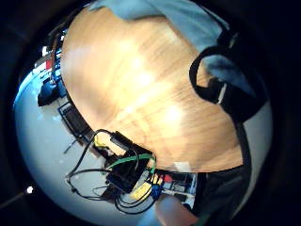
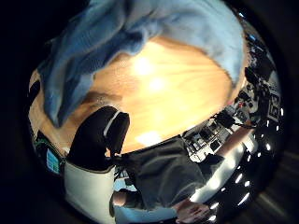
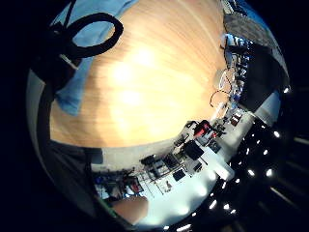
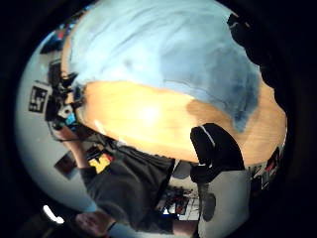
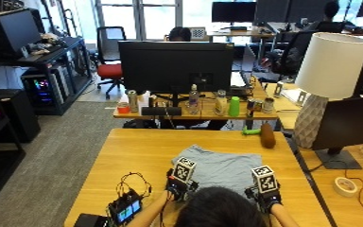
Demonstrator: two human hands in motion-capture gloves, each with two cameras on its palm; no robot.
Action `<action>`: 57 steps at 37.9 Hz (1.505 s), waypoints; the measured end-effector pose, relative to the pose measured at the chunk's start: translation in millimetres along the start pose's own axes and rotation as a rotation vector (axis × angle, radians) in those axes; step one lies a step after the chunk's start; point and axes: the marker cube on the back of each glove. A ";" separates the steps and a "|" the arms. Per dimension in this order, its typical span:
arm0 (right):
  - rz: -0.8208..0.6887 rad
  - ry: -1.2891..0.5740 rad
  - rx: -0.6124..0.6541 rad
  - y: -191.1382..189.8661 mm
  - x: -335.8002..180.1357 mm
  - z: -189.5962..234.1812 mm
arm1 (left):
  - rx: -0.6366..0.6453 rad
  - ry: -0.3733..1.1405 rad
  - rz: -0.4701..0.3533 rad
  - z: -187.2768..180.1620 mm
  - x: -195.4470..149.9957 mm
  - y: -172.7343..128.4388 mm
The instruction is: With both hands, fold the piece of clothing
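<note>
Both hands, left hand (image 5: 180,185) and right hand (image 5: 263,193), we find at the near edge of the blue garment (image 5: 219,166) on the worktop (image 5: 137,156); fingers' state we cannot tell.

Outside view: I look from above and behind the person's head, facing forward over the table (image 5: 137,146), far enough off to take in the room beyond. Garment (image 5: 218,166) sits mid-frame. Left hand (image 5: 179,185) and right hand (image 5: 264,195) show at the bottom edge.

Four palm views, all close above the tabletop, looking down. Both thumb-side views face the garment (image 2: 140,28) and the person's torso. Both little-finger-side views face bare wood (image 1: 141,94) and the room past the table's edge. All five share table and garment.
</note>
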 end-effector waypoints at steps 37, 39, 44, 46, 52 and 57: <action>0.055 0.166 0.322 45.5 23.7 -144.7 | 0.106 -0.033 0.338 -124.0 -42.3 -9.9; 0.081 0.174 0.339 33.8 27.7 -153.4 | 0.099 -0.015 0.303 -134.5 -45.0 -10.8; 0.143 0.122 0.330 -14.5 36.8 -159.4 | 0.021 0.040 0.048 -147.7 -51.7 -6.1; 0.161 0.078 0.349 -35.3 39.0 -156.2 | 0.002 0.046 -0.042 -146.1 -54.4 -22.4; 0.279 0.002 0.467 -30.8 26.2 -159.6 | 0.161 0.015 -0.289 -144.6 -64.7 -69.1; 0.359 -0.006 0.513 -26.6 32.6 -161.0 | 0.351 0.053 -0.275 -157.1 -71.5 -77.5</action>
